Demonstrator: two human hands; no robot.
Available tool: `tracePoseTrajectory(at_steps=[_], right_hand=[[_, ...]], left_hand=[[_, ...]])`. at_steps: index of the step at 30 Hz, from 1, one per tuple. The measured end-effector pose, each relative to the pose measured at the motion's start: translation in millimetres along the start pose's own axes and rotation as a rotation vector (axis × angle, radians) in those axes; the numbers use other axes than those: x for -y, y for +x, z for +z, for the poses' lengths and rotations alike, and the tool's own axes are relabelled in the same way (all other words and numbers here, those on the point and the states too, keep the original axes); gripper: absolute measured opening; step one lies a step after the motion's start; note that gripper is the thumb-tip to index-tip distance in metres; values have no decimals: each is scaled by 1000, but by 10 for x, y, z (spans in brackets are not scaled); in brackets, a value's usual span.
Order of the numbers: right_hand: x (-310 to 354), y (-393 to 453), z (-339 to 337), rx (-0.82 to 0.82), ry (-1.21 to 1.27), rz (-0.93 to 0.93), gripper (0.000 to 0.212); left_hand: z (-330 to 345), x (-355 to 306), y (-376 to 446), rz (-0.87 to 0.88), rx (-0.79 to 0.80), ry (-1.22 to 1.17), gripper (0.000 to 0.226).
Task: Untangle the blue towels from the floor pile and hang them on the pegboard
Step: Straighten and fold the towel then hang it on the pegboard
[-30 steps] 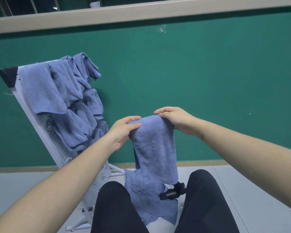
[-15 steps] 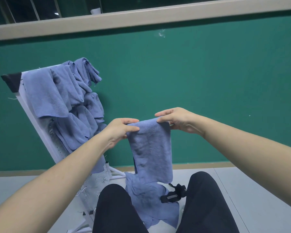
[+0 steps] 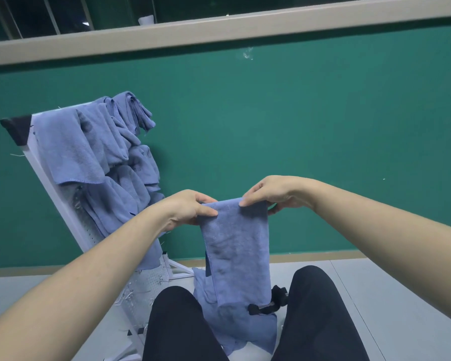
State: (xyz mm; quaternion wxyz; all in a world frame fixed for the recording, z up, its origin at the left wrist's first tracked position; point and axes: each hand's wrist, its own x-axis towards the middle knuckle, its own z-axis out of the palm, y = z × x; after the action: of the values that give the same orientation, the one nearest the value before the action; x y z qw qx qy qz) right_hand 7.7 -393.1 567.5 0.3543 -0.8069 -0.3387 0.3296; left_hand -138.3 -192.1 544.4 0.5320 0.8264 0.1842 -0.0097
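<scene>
1. Well, the green wall (image 3: 323,139) filled the back of the scene, with the grey floor (image 3: 401,295) below it.
2. Leaning against that wall stood the white pegboard (image 3: 41,173), and it was already loaded: several blue hung towels (image 3: 89,147) draped down its face, so a good share of the job looked done.
3. Front and centre, the held towel (image 3: 236,243) hung straight down between the person's knees, free of tangles as far as could be seen.
4. Beneath it on the floor lay the pile (image 3: 245,329), small by now, perhaps a towel or two left to sort, with a black strap (image 3: 268,303) beside it.
5. Up top, the left hand (image 3: 185,208) pinched one upper corner of the held towel, thumb over the cloth.
6. And the right hand (image 3: 271,194) pinched the other corner, fingertips curled on the hem. Hanging this one was, by my reckoning, the step left.
</scene>
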Motion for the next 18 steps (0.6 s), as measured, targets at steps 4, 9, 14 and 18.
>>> tracePoseTrajectory(at_steps=[4, 9, 14, 18], right_hand=[[-36, 29, 2, -6, -85, -10, 30], [-103, 83, 14, -56, -171, -27, 20], [-128, 96, 15, -100, -245, -34, 26], [-196, 87, -18, -115, -194, -53, 27]], left_hand=[[26, -6, -24, -44, 86, 94, 23], [80, -31, -43, -23, 83, 236, 14], [103, -35, 11, -14, 16, 505, 15], [53, 25, 45, -20, -19, 419, 22]])
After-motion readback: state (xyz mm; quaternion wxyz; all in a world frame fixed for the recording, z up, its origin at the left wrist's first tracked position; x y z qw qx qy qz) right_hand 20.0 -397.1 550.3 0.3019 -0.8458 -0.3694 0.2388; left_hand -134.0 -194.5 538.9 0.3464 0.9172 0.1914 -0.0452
